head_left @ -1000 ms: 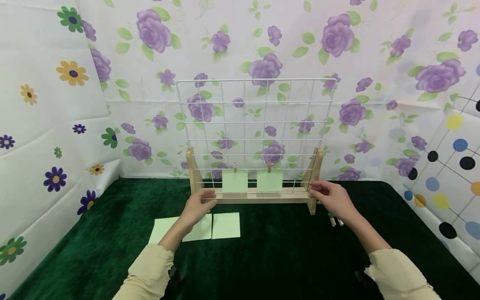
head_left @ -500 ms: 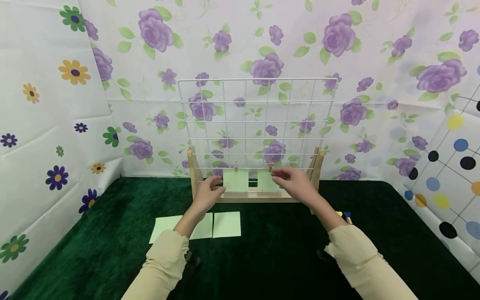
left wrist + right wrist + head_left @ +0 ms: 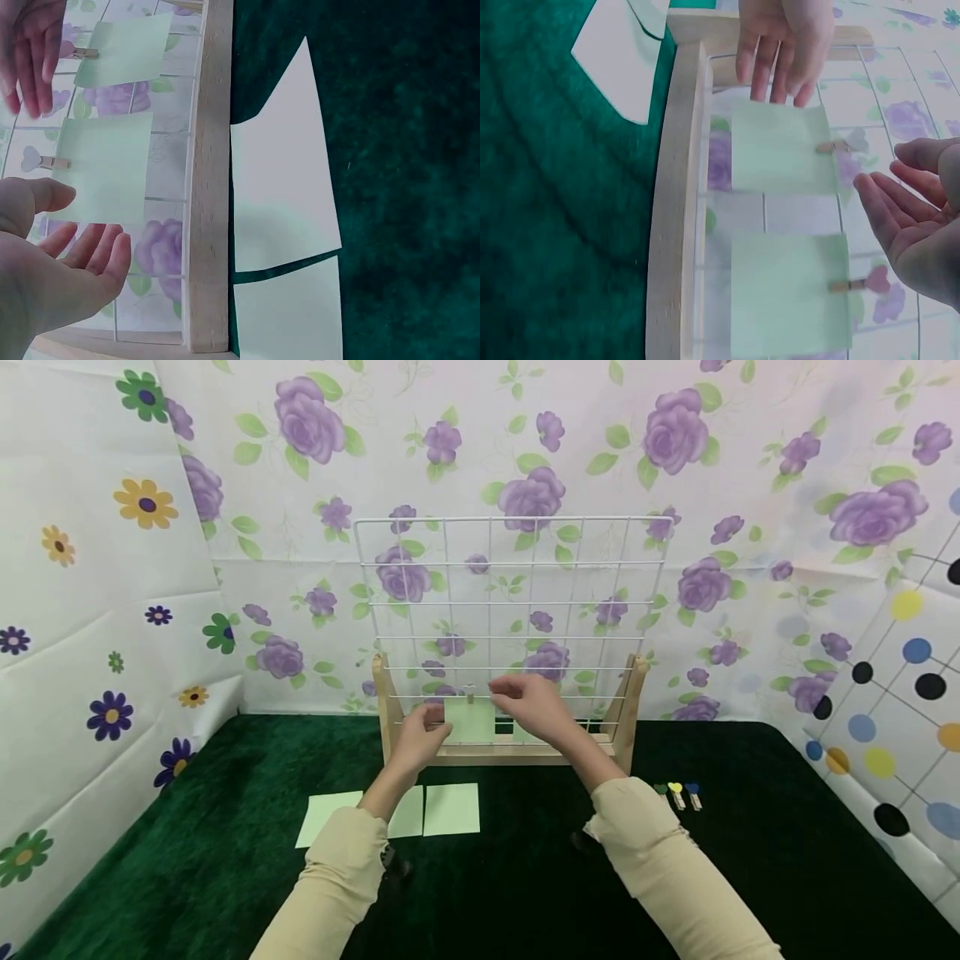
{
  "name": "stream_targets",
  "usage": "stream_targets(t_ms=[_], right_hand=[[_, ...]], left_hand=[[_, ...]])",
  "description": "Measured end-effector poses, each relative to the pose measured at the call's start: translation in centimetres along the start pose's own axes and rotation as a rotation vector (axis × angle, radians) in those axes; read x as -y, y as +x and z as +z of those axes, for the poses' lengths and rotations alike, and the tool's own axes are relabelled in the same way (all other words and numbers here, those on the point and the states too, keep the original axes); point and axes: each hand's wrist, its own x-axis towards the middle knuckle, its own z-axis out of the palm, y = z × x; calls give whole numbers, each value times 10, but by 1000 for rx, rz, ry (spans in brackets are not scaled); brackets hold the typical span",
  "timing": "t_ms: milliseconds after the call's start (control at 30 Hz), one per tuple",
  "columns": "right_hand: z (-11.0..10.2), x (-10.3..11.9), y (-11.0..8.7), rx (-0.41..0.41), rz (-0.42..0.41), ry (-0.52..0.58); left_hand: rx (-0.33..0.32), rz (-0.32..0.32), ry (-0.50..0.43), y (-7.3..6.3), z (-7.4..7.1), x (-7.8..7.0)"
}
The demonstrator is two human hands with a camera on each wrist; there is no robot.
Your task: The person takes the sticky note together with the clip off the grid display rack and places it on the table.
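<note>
Two pale green paper sheets hang side by side on a white wire grid rack (image 3: 512, 603). A small wooden clothespin with a whitish heart (image 3: 851, 142) holds the left sheet (image 3: 472, 723); one with a pink heart (image 3: 876, 280) holds the right sheet (image 3: 791, 296). My left hand (image 3: 415, 742) is at the left sheet's outer edge, thumb and fingers apart, the thumb overlapping a corner in the left wrist view. My right hand (image 3: 534, 706) hovers beside the whitish clothespin, fingers loosely bent with nothing between them. It hides much of the right sheet in the head view.
More pale green sheets (image 3: 452, 810) lie on the dark green cloth (image 3: 510, 893) at the front left. To the right lie clothespins with green (image 3: 661, 791), yellow (image 3: 677, 790) and blue (image 3: 693, 791) hearts. The rack's wooden base (image 3: 502, 760) stands before a floral backdrop.
My right hand has moved left from the rack's right post, past the right sheet, to the left sheet's clothespin. My left hand has shifted slightly right and up to the left sheet's edge.
</note>
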Motion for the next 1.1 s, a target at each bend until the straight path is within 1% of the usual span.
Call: stream_targets(t_ms=[167,367,433,533,667,733,933,1100], right_hand=[[12,6,10,10,-2,-35],[22,9,19,-18,8,-78],[25,10,21,-19,14,-77],[29,10,24,-11,19,-69],[33,12,26,-25,8,-85],[35,12,26,-41,9,-91],[39,9,27,-87,19,-101],[41,8,27,-103,35,-113]], left_hand=[[-18,-5,-12,2,1,-1],[-20,-21,-20,4,3,-1],[-17,-25,-14,5,4,0],[-29,-32,-5,4,6,1],[-69,-42,-32,3,8,2],[-86,-55,-60,4,9,3],[-105,-72,-120,5,13,6],[-115,-77,-138,5,15,10]])
